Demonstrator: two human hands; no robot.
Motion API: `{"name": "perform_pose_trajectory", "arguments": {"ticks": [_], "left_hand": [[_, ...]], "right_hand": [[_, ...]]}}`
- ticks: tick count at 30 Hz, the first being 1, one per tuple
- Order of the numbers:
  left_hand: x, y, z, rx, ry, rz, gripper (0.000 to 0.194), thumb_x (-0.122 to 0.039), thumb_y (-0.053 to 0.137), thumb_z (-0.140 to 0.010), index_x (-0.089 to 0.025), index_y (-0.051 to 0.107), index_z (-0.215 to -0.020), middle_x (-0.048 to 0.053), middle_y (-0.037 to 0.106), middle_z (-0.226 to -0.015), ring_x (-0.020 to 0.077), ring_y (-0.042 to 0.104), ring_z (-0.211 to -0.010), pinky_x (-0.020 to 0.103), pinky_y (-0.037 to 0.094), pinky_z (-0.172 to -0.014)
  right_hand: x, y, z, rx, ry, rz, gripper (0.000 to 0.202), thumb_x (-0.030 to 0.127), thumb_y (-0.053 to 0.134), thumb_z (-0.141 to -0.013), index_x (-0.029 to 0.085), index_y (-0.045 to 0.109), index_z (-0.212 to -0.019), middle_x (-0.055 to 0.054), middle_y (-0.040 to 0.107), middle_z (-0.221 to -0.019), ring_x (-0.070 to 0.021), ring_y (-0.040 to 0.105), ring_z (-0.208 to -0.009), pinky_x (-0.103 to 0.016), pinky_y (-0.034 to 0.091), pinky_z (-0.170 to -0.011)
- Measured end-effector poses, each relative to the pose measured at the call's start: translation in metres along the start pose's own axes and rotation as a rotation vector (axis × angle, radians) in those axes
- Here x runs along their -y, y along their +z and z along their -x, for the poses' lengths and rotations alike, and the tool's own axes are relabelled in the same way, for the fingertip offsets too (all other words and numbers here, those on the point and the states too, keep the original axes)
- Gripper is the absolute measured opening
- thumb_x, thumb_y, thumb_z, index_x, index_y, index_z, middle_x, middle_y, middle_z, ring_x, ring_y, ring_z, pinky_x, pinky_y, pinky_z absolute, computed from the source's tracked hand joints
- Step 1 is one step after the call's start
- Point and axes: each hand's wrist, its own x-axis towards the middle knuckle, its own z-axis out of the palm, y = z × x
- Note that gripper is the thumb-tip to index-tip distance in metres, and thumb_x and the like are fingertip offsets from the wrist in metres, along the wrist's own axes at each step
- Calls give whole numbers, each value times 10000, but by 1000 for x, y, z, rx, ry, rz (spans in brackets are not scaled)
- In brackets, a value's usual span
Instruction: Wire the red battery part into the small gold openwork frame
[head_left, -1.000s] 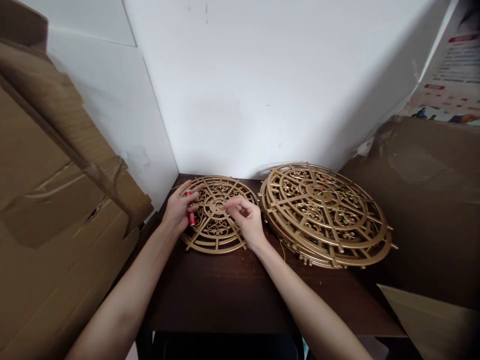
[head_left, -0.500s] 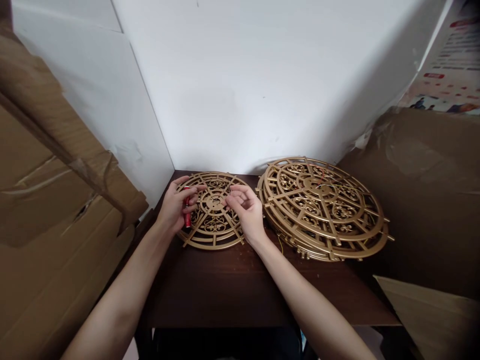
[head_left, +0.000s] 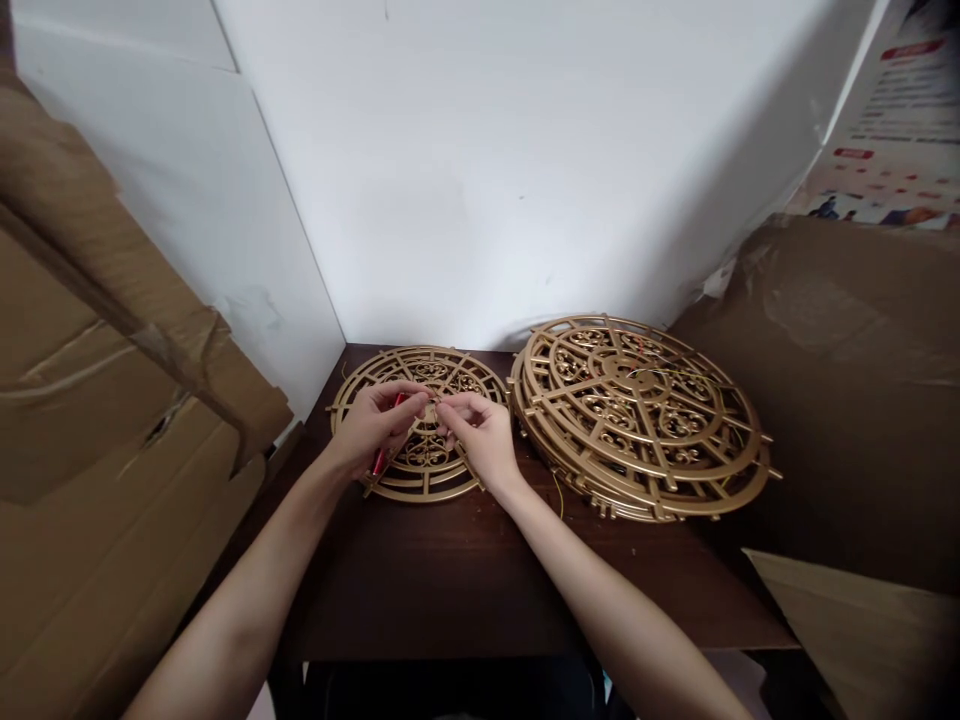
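Two bare hands meet over the middle of a small gold openwork disc that lies flat at the back left of a dark wooden table, against the white wall. The left hand is curled around a slim red spool, whose lower end pokes out below the palm; its long axis runs from near-left to far-right, the upper end pointing toward the disc's hub. The right hand is closed in a pinch, fingertips drawn together right at the hub and almost touching those of the left hand; what it pinches is too fine to make out. Just to the right, touching or nearly touching the small disc, sits a stack of larger gold discs with thin coloured wires lying on its top. Cardboard boxes flank the table: a big creased box on the left and another brown box on the right, both turned so that nothing inside them shows. Compared with half a second ago, the left hand has come off the disc's left rim toward the centre, the two hands have drawn together, and the spool has tipped from nearly upright to a clear slant.
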Motion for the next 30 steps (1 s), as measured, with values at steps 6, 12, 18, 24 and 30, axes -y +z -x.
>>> {"name": "perform_pose_trajectory", "arguments": {"ticks": [6,12,18,24,30], "left_hand": [[2,5,1,-55,70,-148,285,-396,765,-703,-151,679,-819,-73,429,-463,27,276,-363,174,189,-345],[4,8,1,-94,152,-237,238,-363,754,-711,-152,689,-801,-73,439,-450,41,307,-359,193,207,-361],[4,8,0,-181,248,-233,185,-269,788,-671,-173,700,-803,-55,488,-498,61,348,-412,204,241,-400],[4,7,-1,-192,270,-240,154,-247,776,-676,-171,695,-782,-52,470,-508,73,354,-450,210,252,-433],[5,10,0,-204,297,-306,167,-260,775,-676,-163,682,-775,-38,519,-562,78,378,-487,215,290,-475]], "right_hand": [[-4,0,3,53,16,142,245,399,668,-764,158,672,-807,36,553,-537,-80,474,-402,-182,390,-331],[-6,-1,2,21,26,108,278,416,677,-753,153,661,-841,36,559,-563,-83,491,-421,-175,401,-325],[-10,-5,-1,-6,31,80,259,412,691,-740,165,659,-809,37,555,-541,-104,527,-452,-190,424,-348],[-12,-4,-3,19,33,89,244,403,695,-743,165,652,-775,39,576,-516,-95,521,-403,-203,435,-376],[-12,-3,-3,31,33,-13,302,439,725,-725,157,645,-797,38,584,-549,-77,509,-415,-184,441,-367]]}}
